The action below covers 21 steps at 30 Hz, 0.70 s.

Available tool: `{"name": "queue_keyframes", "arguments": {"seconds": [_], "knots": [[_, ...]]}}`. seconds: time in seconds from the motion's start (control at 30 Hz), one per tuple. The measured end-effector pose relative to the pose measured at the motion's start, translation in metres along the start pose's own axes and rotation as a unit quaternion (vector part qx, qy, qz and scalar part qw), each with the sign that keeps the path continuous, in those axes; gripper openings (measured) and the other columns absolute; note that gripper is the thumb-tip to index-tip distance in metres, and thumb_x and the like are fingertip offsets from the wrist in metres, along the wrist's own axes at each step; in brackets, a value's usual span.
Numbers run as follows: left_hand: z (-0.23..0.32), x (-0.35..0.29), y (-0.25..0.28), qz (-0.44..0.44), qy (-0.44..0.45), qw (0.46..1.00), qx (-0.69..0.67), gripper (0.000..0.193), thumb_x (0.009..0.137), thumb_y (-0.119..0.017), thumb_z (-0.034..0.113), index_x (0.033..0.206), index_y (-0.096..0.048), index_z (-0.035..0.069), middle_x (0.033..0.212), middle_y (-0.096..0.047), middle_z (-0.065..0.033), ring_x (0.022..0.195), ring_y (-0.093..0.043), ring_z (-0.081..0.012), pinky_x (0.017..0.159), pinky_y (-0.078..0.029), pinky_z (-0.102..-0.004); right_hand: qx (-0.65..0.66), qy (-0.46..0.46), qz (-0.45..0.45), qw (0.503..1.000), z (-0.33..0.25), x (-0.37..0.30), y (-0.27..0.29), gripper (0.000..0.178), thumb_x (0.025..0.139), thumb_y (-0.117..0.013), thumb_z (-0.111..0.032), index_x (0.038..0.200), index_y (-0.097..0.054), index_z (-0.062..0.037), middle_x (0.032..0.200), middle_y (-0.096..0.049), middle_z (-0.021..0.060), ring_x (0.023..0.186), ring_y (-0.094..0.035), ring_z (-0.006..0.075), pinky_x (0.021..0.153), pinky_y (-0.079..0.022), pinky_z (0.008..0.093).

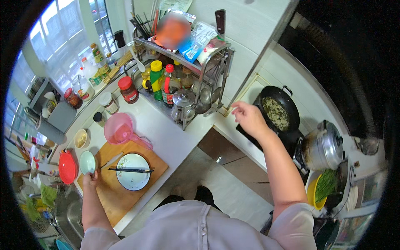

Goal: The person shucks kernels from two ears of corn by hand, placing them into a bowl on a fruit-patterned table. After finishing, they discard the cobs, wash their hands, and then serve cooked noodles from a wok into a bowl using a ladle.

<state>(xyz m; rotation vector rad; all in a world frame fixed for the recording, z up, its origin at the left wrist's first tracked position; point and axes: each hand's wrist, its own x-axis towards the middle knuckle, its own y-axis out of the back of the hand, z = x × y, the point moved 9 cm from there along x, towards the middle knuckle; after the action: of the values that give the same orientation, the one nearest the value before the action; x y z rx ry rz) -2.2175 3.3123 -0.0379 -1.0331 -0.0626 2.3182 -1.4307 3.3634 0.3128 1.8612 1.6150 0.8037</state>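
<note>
My left hand grips the rim of a small pale green bowl at the left edge of a wooden cutting board. Beside the bowl lies a knife, partly on the board. A white plate rests on the board with dark chopsticks laid across it. Stretched out to the right, my right hand hangs in the air between the rack and a black wok. Its fingers are loosely bent and apart, with nothing visible in them. Pale sliced food lies in the wok.
A pink strainer, red basket and seasoning jars stand around the board. Behind them is a metal rack with bottles and hanging ladles. At right are a metal pot and a yellow basin of greens. A sink lies lower left.
</note>
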Motion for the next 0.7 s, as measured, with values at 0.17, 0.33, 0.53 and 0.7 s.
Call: {"name": "queue_keyframes", "arguments": {"seconds": [0.17,0.33,0.53,0.7], "knots": [[0.002,-0.117,-0.021,-0.050,-0.019,0.991,-0.123,0.026,0.078,-0.047,0.005,0.102,-0.047,-0.004,0.096,-0.055,-0.0178,0.078,-0.061,-0.0322,0.063,-0.057,-0.0288,0.046,0.014,0.064,0.997,-0.007,0.073,0.015,0.028,0.081,-0.057,-0.017,0.104,-0.058,-0.0007,0.076,-0.064,0.0145,0.060,-0.062,0.0246,0.060,-0.048,0.0359],[-0.021,-0.217,-0.042,-0.136,-0.013,0.984,-0.114,0.035,0.075,-0.053,0.018,0.104,-0.048,0.001,0.093,-0.057,-0.0174,0.077,-0.061,-0.0322,0.067,-0.056,-0.0361,0.024,-0.030,0.006,0.999,-0.015,0.112,-0.009,0.034,0.080,-0.063,-0.025,0.100,-0.058,0.0019,0.066,-0.061,0.0146,0.054,-0.061,0.0224,0.055,-0.047,0.0343],[-0.051,-0.303,-0.076,-0.155,-0.029,0.987,-0.033,0.053,0.077,-0.053,0.031,0.122,-0.043,0.005,0.108,-0.057,-0.0165,0.087,-0.063,-0.0323,0.066,-0.057,-0.0403,-0.010,0.082,0.060,0.995,-0.022,0.134,-0.020,0.030,0.079,-0.062,-0.031,0.084,-0.064,-0.0017,0.078,-0.064,0.0196,0.077,-0.060,0.0376,0.068,-0.047,0.0412],[-0.059,-0.331,-0.119,-0.177,-0.064,0.982,0.029,0.059,0.079,-0.057,0.033,0.128,-0.038,0.007,0.121,-0.049,-0.0133,0.108,-0.053,-0.0300,0.080,-0.051,-0.0460,0.008,0.113,0.092,0.989,-0.020,0.125,-0.004,0.029,0.079,-0.063,-0.029,0.083,-0.063,-0.0004,0.076,-0.064,0.0166,0.073,-0.063,0.0306,0.066,-0.047,0.0385]]}}
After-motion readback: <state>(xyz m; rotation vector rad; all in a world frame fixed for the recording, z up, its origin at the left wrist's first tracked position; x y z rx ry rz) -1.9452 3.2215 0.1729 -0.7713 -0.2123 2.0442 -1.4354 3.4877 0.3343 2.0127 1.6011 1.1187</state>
